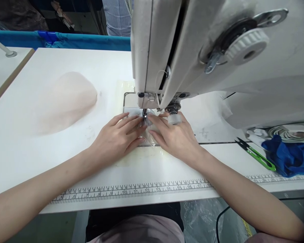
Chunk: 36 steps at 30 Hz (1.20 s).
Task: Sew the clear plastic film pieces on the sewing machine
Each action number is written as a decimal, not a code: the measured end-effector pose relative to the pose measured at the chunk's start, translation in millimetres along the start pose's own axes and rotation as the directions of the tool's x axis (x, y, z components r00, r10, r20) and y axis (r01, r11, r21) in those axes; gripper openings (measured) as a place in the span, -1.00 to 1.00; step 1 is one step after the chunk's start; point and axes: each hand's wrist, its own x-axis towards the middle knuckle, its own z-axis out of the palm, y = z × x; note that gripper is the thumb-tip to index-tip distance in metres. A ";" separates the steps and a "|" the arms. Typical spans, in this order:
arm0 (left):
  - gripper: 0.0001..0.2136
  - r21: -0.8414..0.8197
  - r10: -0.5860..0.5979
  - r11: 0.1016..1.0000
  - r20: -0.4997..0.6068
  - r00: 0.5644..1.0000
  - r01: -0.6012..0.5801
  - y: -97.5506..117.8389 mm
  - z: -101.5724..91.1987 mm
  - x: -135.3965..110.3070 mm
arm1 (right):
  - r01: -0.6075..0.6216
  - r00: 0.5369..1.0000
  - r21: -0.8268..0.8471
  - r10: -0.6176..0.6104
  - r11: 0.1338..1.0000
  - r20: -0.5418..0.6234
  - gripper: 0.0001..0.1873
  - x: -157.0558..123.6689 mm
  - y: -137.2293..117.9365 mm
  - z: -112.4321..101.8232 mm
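Observation:
A white sewing machine (218, 54) fills the upper right, its needle and presser foot (144, 116) low at the centre. My left hand (118, 136) lies flat just left of the needle, fingers stretched out on a small clear, pale piece (148, 133) on the machine bed. My right hand (174, 135) lies flat on the right side of the same piece, fingers pointing at the presser foot. Both hands press the piece down; neither is wrapped around anything.
A pale pink heap of fabric (66, 101) lies on the white table (40, 158) to the left. Green-handled thread snips (257, 156) and a blue cloth (288, 157) sit at the right. A printed ruler (142, 189) runs along the front edge. A person in a striped shirt (116, 17) stands behind.

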 end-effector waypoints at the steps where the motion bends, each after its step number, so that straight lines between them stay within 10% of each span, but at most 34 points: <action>1: -0.69 0.017 0.007 1.000 0.000 1.000 -0.007 0.2 -0.3 -0.6 | 0.004 1.000 -0.009 -0.004 1.000 -0.002 -0.71 -0.1 0.1 0.3; 28: -0.62 -0.012 -0.035 0.999 0.007 0.999 0.035 2.4 0.9 -2.4 | 0.019 0.999 -0.035 -0.021 0.999 -0.048 -0.72 -0.6 -2.3 1.2; 33: -0.46 0.048 0.129 0.991 -0.028 0.991 -0.128 1.6 -3.9 -4.7 | 0.125 0.984 -0.016 -0.126 0.992 -0.124 -0.78 -4.0 -4.5 -5.3; 36: -0.70 0.091 0.242 0.968 -0.066 0.968 -0.236 0.4 -6.7 -5.9 | 0.199 0.974 0.071 -0.190 0.977 -0.123 -0.79 -6.9 -4.7 -11.6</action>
